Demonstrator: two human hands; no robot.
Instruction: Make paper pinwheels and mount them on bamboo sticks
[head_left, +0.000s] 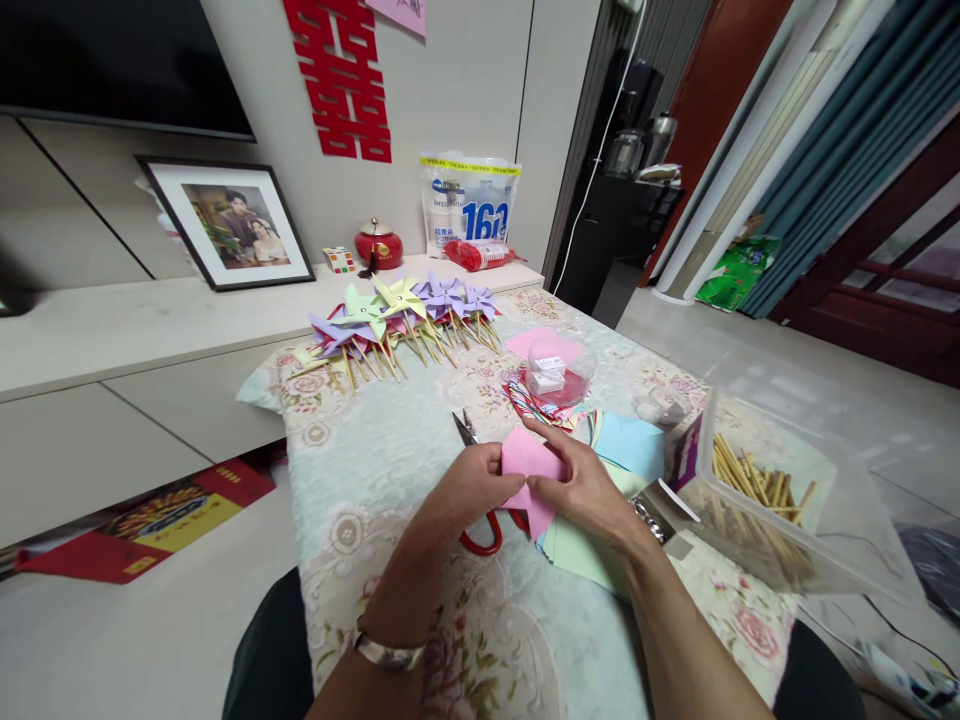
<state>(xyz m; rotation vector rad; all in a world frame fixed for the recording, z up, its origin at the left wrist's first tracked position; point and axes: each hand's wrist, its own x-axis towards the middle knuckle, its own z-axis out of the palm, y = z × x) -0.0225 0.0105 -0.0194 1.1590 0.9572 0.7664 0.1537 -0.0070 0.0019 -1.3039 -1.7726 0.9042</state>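
Note:
Between both hands is a piece of pink paper [531, 458], its near corner hanging down. My left hand [474, 482] pinches its left side, and my right hand [581, 480] pinches its right side, the two thumbs close together. Beneath the hands lie scissors with red handles [484, 540], their blades pointing away from me. Light green paper sheets [589, 550] lie under my right hand, with blue sheets [628, 445] beyond it. Several finished paper pinwheels [401, 298] on sticks lie in a row at the far side of the table.
A clear plastic bin [757, 540] with thin wooden sticks [757, 480] stands at the right. Near it is a small open box [667, 515] with metal pieces. A round clear container [561, 368] sits among paper strips [536, 405]. The flowered tablecloth [360, 470] covers the table.

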